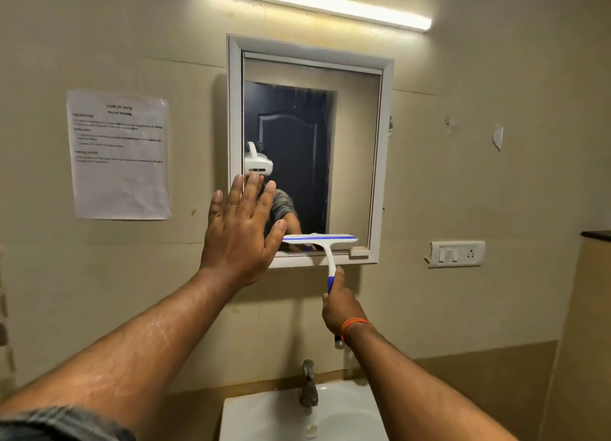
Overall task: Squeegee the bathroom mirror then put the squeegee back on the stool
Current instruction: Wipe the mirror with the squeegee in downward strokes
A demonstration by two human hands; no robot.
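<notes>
My right hand [340,305] has the squeegee [322,242] down at the mirror [350,149]'s bottom edge, blade level against the glass, so a stroke looks finished there. How much glass is left I can't judge; the stool isn't in view, so the return is still to do. Right fingers are curled round the handle. Left hand [243,232] is flat, fingers straight and spread, at the frame's lower left corner.
</notes>
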